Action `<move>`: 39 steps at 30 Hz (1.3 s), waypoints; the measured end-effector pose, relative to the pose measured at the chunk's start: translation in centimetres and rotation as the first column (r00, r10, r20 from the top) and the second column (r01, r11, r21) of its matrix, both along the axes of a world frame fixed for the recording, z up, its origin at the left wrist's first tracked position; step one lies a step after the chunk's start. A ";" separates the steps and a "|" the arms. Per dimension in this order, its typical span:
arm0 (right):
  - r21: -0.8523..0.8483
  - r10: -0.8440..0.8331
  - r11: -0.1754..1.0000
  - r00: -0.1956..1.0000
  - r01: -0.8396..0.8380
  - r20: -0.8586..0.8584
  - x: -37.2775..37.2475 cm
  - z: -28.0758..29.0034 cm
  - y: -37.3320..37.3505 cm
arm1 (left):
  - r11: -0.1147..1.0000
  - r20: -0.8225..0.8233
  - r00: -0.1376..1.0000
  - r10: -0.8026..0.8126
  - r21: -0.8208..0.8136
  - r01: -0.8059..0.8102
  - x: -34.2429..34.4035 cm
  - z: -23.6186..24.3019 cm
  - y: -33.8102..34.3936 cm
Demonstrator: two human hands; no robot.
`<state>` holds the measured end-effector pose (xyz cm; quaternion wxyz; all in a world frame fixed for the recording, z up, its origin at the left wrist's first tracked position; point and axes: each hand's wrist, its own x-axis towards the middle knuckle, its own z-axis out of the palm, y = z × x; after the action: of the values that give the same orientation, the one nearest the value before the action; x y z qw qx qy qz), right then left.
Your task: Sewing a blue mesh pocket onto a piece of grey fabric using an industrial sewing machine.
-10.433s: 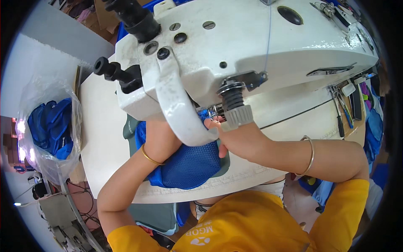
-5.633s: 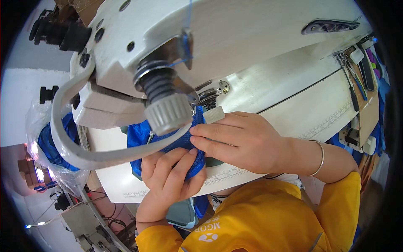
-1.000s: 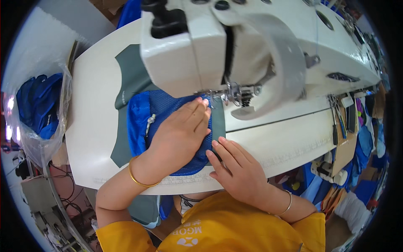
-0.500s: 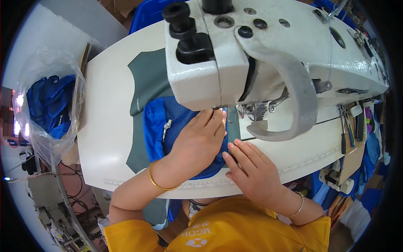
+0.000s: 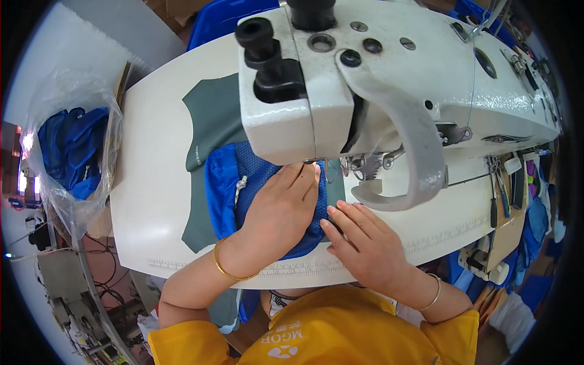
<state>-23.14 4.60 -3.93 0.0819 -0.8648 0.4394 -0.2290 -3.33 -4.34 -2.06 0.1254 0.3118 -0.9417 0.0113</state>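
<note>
A blue mesh drawstring pouch (image 5: 246,159) lies over a dark green fabric panel (image 5: 213,109) under the head of a white sewing machine (image 5: 292,125). My left hand (image 5: 280,204) presses flat on the pouch, its outstretched fingers close to the needle area; the fingertips are partly hidden beneath the machine head. A knotted white cord (image 5: 241,184) shows on the pouch's shiny blue band, left of that hand. My right hand (image 5: 365,240) rests with fingers extended at the pouch's right edge, fingertips touching or just beside it; the thumb is tucked toward the table.
A curved grey lever (image 5: 429,158) hangs in front of the machine. To the left, a clear plastic bag (image 5: 73,213) holds blue pieces. Scissors and other tools (image 5: 496,188) sit at the table's right end. A ruler strip (image 5: 447,232) runs along the white table's front edge (image 5: 140,243).
The whole view has shifted slightly. Both hands keep nearly the same pose on the pouch, with no visible grasp or release.
</note>
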 end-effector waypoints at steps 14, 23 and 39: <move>-0.001 0.009 1.000 0.999 -0.009 -0.053 -0.8 0.0 -2.1 | 0.998 -0.067 0.996 0.061 0.022 -0.060 0.2 -1.7 -2.0; -0.002 0.006 1.000 0.995 -0.006 -0.101 -0.7 0.2 -2.9 | 0.997 -0.099 0.994 -0.041 0.054 0.047 0.1 0.5 -0.4; 0.082 0.021 0.997 0.987 -0.008 -0.159 -1.0 -0.2 -4.1 | 0.997 -0.157 0.988 0.012 0.073 -0.001 0.4 -1.3 -0.7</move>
<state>-24.15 0.49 -4.12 0.0829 -0.8795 0.4471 -0.1403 -2.94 -5.00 -3.39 0.1878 0.3193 -0.9277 -0.0469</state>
